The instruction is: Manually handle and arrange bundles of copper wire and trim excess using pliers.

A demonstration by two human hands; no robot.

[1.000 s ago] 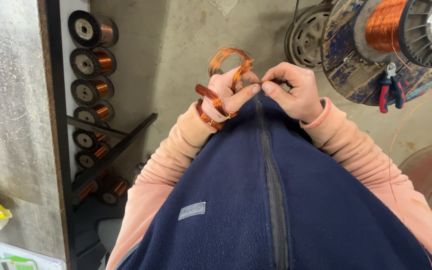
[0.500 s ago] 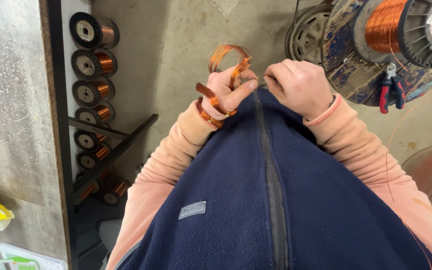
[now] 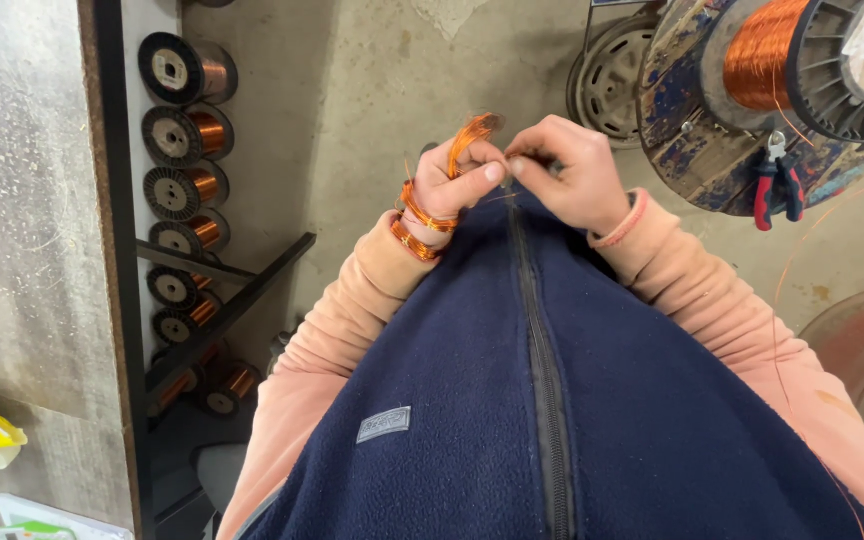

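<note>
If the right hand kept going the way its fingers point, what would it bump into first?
The right hand points toward the left hand, fingertips nearly meeting already. It would likely meet the left thumb first, then the loop of copper wire wound around that hand, though depth is hard to judge.

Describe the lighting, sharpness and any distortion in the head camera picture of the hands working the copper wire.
Head view: soft, even light, no harsh glare; left hand and right hand are fairly sharp, the copper wire coil slightly smeared; the big copper wire reel gleams mildly; wide-angle bulge swells the navy fleece vest.
</note>
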